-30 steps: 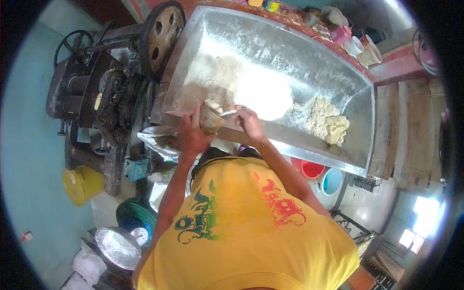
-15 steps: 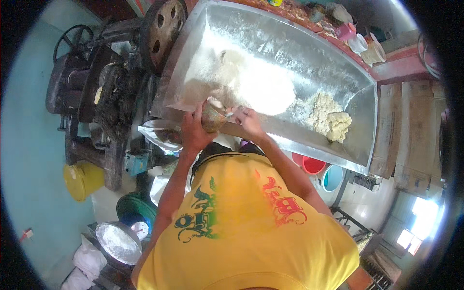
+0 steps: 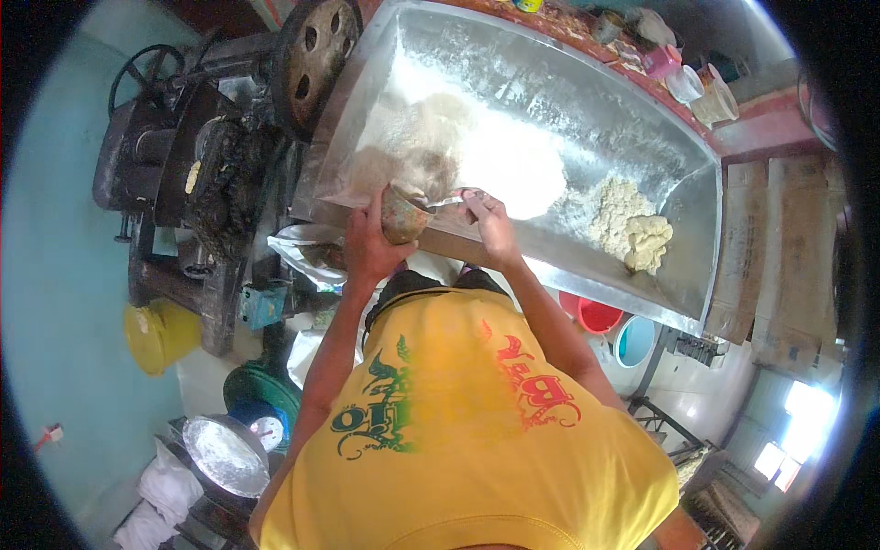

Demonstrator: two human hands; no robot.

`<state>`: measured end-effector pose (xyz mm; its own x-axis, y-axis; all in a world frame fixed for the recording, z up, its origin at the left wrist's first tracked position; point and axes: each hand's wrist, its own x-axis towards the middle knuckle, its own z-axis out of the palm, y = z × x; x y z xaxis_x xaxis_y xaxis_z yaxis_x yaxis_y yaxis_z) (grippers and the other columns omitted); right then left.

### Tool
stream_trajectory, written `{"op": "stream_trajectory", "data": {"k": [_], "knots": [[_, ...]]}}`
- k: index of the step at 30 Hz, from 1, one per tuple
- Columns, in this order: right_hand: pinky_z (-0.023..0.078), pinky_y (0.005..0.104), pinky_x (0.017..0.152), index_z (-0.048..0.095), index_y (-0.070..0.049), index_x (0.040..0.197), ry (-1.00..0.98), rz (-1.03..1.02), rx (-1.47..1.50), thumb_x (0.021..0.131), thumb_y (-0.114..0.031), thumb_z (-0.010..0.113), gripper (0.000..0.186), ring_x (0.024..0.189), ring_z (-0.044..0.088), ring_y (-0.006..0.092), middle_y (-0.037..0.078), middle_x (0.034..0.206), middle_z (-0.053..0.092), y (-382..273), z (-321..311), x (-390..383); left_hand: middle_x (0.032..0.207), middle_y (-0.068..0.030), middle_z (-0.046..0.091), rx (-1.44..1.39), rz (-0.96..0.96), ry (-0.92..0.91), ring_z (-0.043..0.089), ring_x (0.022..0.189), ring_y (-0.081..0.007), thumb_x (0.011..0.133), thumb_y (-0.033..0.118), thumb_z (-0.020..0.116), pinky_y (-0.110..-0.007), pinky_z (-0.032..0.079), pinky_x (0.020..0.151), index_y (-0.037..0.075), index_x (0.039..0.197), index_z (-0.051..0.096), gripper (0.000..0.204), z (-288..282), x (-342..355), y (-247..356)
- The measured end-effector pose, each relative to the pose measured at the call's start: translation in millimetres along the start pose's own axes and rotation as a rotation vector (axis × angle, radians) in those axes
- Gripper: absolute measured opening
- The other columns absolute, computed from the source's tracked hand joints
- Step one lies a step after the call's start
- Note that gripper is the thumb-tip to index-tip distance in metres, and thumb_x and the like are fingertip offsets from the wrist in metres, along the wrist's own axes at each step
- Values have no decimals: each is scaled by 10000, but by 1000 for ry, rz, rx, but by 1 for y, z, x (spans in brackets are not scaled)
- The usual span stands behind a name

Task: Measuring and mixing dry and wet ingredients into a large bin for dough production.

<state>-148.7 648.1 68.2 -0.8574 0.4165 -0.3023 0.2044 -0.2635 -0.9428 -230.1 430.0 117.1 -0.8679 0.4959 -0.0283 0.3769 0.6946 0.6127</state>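
Observation:
My left hand grips a small mottled, worn cup, with powder visible inside in the earlier frames. My right hand holds a light-coloured spoon-like utensil at the cup's mouth, closed round its handle. Both hands are over the near edge of a wide steel trough. In it lie a broad mound of white flour with a browner powdery patch on its left, and lumpy pale dough at the right.
A dark roller machine with a large wheel stands left, above a yellow bucket. A white sack hangs near my left hand. Pots line the back ledge. Cardboard, a red bucket and a floury metal bowl surround me.
My right hand has moved slightly rightwards, pulling the utensil partly out of the cup. My left hand keeps hold of the cup near the same place.

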Motion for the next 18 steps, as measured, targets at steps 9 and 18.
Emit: {"op": "stream_trajectory", "data": {"k": [9, 18], "knots": [[478, 311, 828, 676, 2, 1015, -225, -369, -528, 988, -205, 464, 297, 885, 605, 168, 56, 966, 654, 10, 7, 2, 1140, -214, 505, 77, 94, 24, 524, 1067, -407, 518, 250, 876, -503, 453, 904, 149, 1453, 331, 1087, 12, -7, -8], [397, 254, 676, 689, -26, 1030, 12, -223, -174, 946, -170, 507, 246, 678, 456, 101, 23, 861, 632, -36, 8, -8, 1184, -231, 499, 4, 67, 60, 494, 1125, -413, 519, 233, 896, -492, 413, 969, 117, 1453, 333, 1097, -3, 6, 14]]}}
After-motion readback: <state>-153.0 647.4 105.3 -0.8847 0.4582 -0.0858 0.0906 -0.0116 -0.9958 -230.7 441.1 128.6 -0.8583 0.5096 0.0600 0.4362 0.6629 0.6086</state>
